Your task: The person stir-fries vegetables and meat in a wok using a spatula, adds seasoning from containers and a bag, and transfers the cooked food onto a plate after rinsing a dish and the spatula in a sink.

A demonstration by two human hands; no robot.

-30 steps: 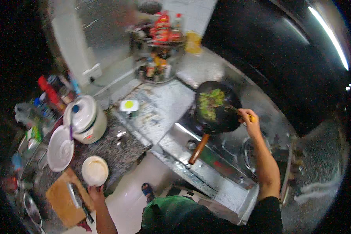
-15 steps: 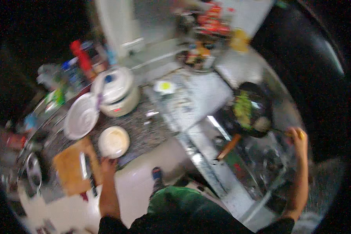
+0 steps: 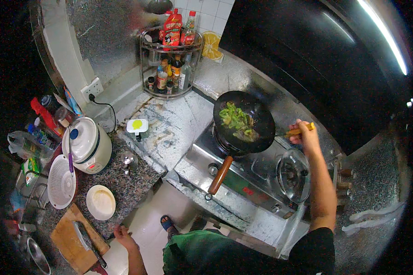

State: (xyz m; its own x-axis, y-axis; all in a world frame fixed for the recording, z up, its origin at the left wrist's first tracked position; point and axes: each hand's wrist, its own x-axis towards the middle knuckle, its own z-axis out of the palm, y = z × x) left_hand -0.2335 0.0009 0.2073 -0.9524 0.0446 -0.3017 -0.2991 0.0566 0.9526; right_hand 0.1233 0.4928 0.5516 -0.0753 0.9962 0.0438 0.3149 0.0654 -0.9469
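Note:
My right hand (image 3: 304, 134) is closed around the yellow handle (image 3: 294, 132) of a spatula, just right of the wok. The spatula's metal shaft runs toward the rim; its head is hard to make out against the food. Chopped green vegetables (image 3: 236, 120) lie inside the black wok (image 3: 260, 110), whose brown wooden handle (image 3: 221, 175) points toward me. Beside the counter's front edge, my left hand (image 3: 124, 234) hangs with loosely bent fingers, apart and holding nothing. Closest to it are a cream plate (image 3: 101, 202) and a wooden cutting board (image 3: 66, 238) with a knife (image 3: 89, 243) on it.
The wok sits on a steel gas stove (image 3: 202, 149), with a glass lid (image 3: 293, 176) at its right. A rice cooker (image 3: 94, 151) and white colander (image 3: 62, 183) stand left. A bottle rack (image 3: 172, 94) fills the corner; a dark range hood (image 3: 298, 55) overhangs the stove.
My view has turned toward the stove and sharpened. My left hand has come away from the plate, back toward me. The right hand still grips the spatula beside the wok.

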